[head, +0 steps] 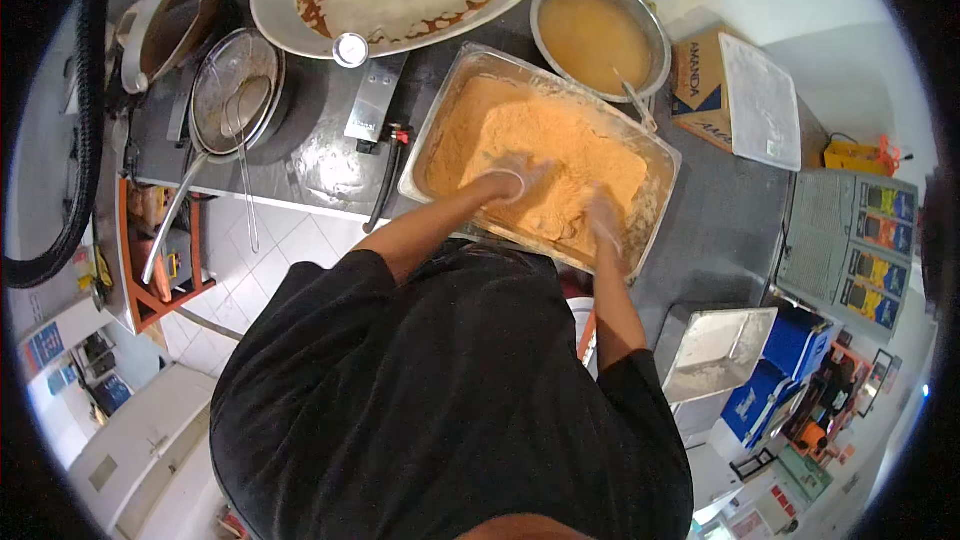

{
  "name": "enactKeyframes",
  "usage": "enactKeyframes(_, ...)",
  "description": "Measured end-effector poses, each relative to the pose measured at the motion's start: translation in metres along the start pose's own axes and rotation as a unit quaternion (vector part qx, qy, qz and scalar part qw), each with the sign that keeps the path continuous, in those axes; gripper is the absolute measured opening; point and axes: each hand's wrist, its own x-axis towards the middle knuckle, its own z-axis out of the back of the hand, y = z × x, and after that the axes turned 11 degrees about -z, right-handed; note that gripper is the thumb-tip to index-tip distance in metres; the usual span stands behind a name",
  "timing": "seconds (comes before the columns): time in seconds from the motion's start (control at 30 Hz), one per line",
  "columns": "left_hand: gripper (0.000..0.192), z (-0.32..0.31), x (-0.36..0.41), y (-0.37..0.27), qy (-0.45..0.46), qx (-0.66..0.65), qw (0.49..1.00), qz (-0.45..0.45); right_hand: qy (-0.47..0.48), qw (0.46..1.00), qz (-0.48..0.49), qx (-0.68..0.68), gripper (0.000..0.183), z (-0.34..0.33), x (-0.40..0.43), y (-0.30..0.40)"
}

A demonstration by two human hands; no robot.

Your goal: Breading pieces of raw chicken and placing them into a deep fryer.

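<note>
A deep rectangular metal pan [669, 165] stands before me, holding a thick bed of orange-tan powder [517, 127]. Both my hands wear thin clear gloves and reach into it. My left hand [525, 171] is at the middle of the powder, its fingers partly sunk and dusted over. My right hand [600, 208] is further right, blurred, with its fingers down in the powder. Whether either hand grips anything under the surface cannot be told. Beyond the pan's upper right corner sits a round metal bowl [537, 30] of cloudy orange-brown liquid, with a metal utensil [634, 97] leaning over its rim.
A large wok [277, 30] of foaming oil stands at the back, a dial thermometer [350, 50] at its rim. Round strainers [217, 97] rest at left. A cardboard box [701, 90] is at right, an empty metal pan [720, 352] at lower right.
</note>
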Motion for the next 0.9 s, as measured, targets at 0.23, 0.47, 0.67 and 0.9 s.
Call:
enactKeyframes(0.23, 0.079, 0.015, 0.008, 0.022, 0.067, -0.181, 0.980, -0.055, 0.043, 0.995, -0.033, 0.080, 0.048, 0.037, -0.049, 0.029)
enactKeyframes(0.47, 0.052, 0.032, -0.003, -0.011, -0.149, -0.091, 0.984, -0.021, -0.117, 0.967, 0.178, -0.139, 0.041, 0.018, 0.002, -0.018)
enactKeyframes(0.67, 0.064, -0.083, 0.053, -0.043, -0.268, -0.275, 0.907, -0.174, 0.007, 0.894, 0.236, 0.382, 0.057, -0.012, -0.013, 0.028)
enactKeyframes(0.9, 0.055, -0.103, 0.049, -0.098, -0.162, -0.599, 0.783, -0.030, 0.223, 0.722, -0.006, 0.654, 0.061, 0.012, -0.047, 0.042)
